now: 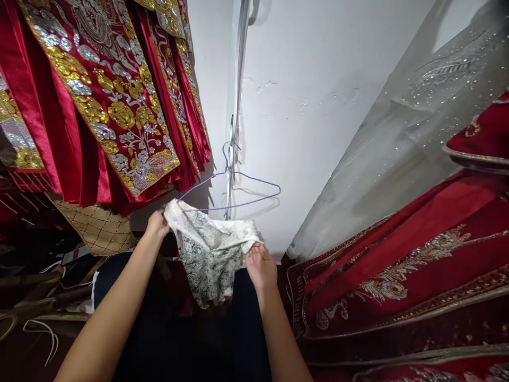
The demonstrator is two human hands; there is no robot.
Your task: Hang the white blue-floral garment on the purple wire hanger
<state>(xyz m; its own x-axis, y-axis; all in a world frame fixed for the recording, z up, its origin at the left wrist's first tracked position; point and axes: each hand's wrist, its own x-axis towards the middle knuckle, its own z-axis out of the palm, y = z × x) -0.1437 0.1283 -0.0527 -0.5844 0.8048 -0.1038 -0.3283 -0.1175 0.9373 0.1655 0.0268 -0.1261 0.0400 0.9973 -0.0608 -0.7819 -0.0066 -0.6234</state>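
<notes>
A small white garment with a grey-green pattern point(209, 254) hangs between my two hands in front of a white wall. My left hand point(156, 225) is closed on its upper left corner. My right hand point(260, 265) is closed on its right edge, a little lower. Just behind and above the garment, a purple wire hanger point(234, 193) hangs by its hook from a metal rail on the wall point(229, 175). The hanger's lower bar passes close to the garment's top edge; whether they touch I cannot tell.
Red robes with gold and silver embroidery point(103, 101) hang at the upper left. More red embroidered cloth point(397, 265) and a sheer sequinned veil point(417, 132) fill the right. Dark clutter, cords and a quilted gold fabric point(97, 228) lie at the lower left.
</notes>
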